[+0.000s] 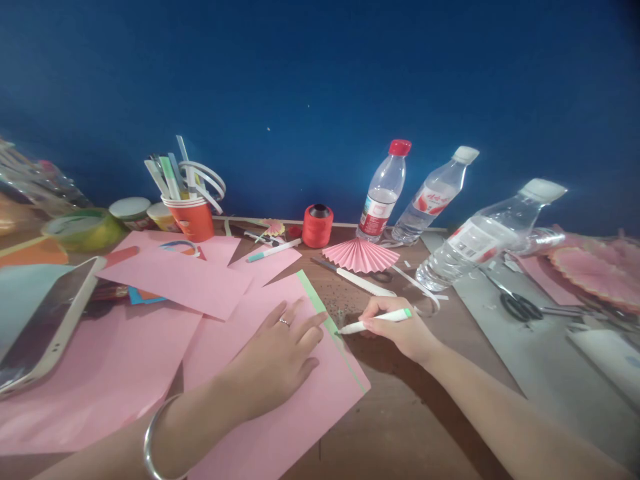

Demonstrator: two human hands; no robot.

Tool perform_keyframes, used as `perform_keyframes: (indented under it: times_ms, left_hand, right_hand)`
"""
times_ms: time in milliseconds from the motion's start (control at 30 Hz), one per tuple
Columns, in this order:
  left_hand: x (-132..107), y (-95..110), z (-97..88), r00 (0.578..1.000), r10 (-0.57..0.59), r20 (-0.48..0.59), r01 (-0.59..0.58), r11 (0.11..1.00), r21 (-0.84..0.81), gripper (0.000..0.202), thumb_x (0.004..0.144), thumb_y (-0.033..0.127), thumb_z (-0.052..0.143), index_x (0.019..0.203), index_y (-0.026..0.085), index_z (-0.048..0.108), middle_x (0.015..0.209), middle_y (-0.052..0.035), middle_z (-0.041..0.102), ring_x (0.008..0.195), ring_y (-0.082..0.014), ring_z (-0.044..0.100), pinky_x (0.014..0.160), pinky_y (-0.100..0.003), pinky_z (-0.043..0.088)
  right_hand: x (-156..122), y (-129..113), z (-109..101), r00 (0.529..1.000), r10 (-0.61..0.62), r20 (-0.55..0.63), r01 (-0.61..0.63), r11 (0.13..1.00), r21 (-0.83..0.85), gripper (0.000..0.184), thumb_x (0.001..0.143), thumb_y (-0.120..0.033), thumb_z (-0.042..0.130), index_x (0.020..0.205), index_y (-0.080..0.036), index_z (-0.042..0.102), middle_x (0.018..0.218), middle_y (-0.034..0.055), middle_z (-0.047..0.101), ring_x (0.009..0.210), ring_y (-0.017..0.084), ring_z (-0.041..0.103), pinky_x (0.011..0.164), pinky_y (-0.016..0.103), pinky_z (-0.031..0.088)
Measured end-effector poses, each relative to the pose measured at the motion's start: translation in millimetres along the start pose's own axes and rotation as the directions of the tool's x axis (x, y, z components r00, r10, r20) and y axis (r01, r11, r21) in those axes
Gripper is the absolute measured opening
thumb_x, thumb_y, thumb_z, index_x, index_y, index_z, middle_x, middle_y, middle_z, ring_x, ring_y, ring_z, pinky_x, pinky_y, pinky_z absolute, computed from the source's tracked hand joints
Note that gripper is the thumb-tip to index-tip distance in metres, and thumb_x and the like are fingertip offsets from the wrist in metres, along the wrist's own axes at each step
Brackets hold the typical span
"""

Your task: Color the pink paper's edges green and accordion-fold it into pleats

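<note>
My left hand (287,340) lies with fingers spread on a pink sheet of paper (260,427), pressing it to the table. A ring and a silver bangle are on that hand and wrist. My right hand (400,327) grips a white marker (373,323) with a green end. The marker's tip touches the sheet's right edge, at a green band (315,293) that is wide along the upper part and thins to a line lower down. Beyond my right hand lie a white-handled craft knife (365,281) and a pleated pink paper fan (361,255).
Water bottles (380,200) stand at the back right. A red thread spool (317,225) and a red paper cup (193,220) of markers are along the back. Scissors (520,307) lie on a grey sheet at right. A phone (50,327) and more pink paper (125,360) are at left.
</note>
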State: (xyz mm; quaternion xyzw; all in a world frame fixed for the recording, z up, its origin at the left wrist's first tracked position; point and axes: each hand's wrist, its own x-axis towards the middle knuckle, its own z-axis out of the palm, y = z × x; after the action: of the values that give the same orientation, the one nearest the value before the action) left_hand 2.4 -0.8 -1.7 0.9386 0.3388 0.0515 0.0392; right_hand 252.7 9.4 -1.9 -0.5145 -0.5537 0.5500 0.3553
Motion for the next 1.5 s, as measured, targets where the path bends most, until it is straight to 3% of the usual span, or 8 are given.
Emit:
perform_keyframes:
  times_ms: [133, 267, 567, 700, 800, 900, 1400, 1500]
  left_hand:
    - [-0.1, 0.2, -1.0, 1.000, -0.003, 0.024, 0.003, 1.000, -0.009, 0.023, 0.091, 0.031, 0.044, 0.110, 0.023, 0.052, 0.142, 0.0016, 0.041, 0.129, -0.0326, 0.035, 0.107, -0.053, 0.023]
    - [0.7, 0.5, -2.8, 1.000, -0.004, 0.028, 0.005, 1.000, -0.010, 0.023, 0.091, 0.030, 0.044, 0.110, 0.022, 0.052, 0.142, 0.0012, 0.041, 0.130, -0.0329, 0.034, 0.107, -0.054, 0.023]
    - [0.3, 0.1, -1.2, 1.000, 0.000, 0.024, 0.000, 1.000, 0.005, 0.024, 0.092, 0.032, 0.042, 0.112, 0.023, 0.052, 0.144, 0.0022, 0.039, 0.131, -0.0333, 0.032, 0.107, -0.053, 0.023]
    - [-0.1, 0.0, -0.7, 1.000, 0.008, 0.013, -0.008, 1.000, 0.011, 0.024, 0.092, 0.032, 0.042, 0.112, 0.022, 0.052, 0.143, 0.0013, 0.039, 0.132, -0.0340, 0.030, 0.107, -0.053, 0.024]
    - [-0.2, 0.2, -0.8, 1.000, 0.006, 0.009, -0.006, 1.000, -0.001, 0.024, 0.092, 0.031, 0.043, 0.111, 0.022, 0.052, 0.143, 0.0011, 0.040, 0.132, -0.0338, 0.030, 0.107, -0.053, 0.024]
    - [-0.3, 0.0, 0.1, 1.000, 0.008, 0.003, -0.008, 1.000, -0.012, 0.023, 0.092, 0.030, 0.042, 0.111, 0.022, 0.052, 0.143, 0.0010, 0.040, 0.132, -0.0338, 0.030, 0.107, -0.054, 0.024]
    - [-0.8, -1.8, -0.6, 1.000, 0.010, 0.018, -0.010, 1.000, -0.006, 0.020, 0.091, 0.028, 0.043, 0.108, 0.021, 0.053, 0.143, 0.0028, 0.039, 0.132, -0.0335, 0.029, 0.108, -0.053, 0.023]
    - [-1.1, -2.2, 0.1, 1.000, 0.008, -0.003, -0.008, 1.000, -0.011, 0.020, 0.091, 0.026, 0.044, 0.109, 0.022, 0.052, 0.143, 0.0018, 0.039, 0.133, -0.0327, 0.028, 0.108, -0.054, 0.022]
  right_hand:
    - [-0.2, 0.2, -1.1, 0.996, 0.006, 0.088, -0.007, 1.000, 0.009, 0.011, 0.059, -0.022, 0.064, 0.052, -0.017, 0.057, 0.049, -0.0007, 0.058, 0.047, 0.012, 0.050, 0.047, 0.023, 0.034]
    - [0.1, -0.3, -1.0, 0.999, 0.013, 0.035, -0.013, 1.000, -0.008, 0.010, 0.062, -0.024, 0.065, 0.057, -0.016, 0.059, 0.054, 0.0005, 0.062, 0.051, 0.013, 0.052, 0.051, 0.024, 0.036]
    - [0.0, 1.3, -0.1, 0.996, 0.027, 0.089, -0.027, 1.000, -0.002, 0.012, 0.062, -0.024, 0.064, 0.056, -0.016, 0.057, 0.052, -0.0006, 0.059, 0.050, 0.012, 0.050, 0.049, 0.023, 0.035]
    - [0.7, 1.3, -0.2, 0.999, -0.006, 0.031, 0.008, 0.999, -0.044, 0.009, 0.064, -0.023, 0.064, 0.060, -0.017, 0.059, 0.057, -0.0006, 0.061, 0.053, 0.012, 0.051, 0.051, 0.023, 0.035]
    - [0.8, -0.1, -1.3, 0.996, 0.000, 0.090, 0.002, 1.000, -0.026, 0.012, 0.061, -0.022, 0.063, 0.054, -0.017, 0.056, 0.050, -0.0012, 0.058, 0.049, 0.012, 0.049, 0.048, 0.023, 0.034]
    - [0.8, -0.3, -2.5, 0.999, 0.009, 0.045, -0.009, 1.000, 0.013, 0.011, 0.062, -0.023, 0.063, 0.055, -0.017, 0.057, 0.052, -0.0010, 0.059, 0.050, 0.013, 0.052, 0.049, 0.024, 0.038]
    - [1.2, 2.3, -5.2, 0.995, -0.016, 0.097, 0.009, 0.997, 0.070, 0.011, 0.060, -0.019, 0.062, 0.051, -0.017, 0.055, 0.049, -0.0012, 0.057, 0.045, 0.012, 0.052, 0.045, 0.024, 0.040]
    - [1.0, 3.9, -5.0, 0.999, -0.042, 0.011, 0.041, 0.996, 0.081, 0.011, 0.063, -0.022, 0.062, 0.056, -0.017, 0.057, 0.051, -0.0003, 0.061, 0.046, 0.013, 0.056, 0.047, 0.025, 0.043]
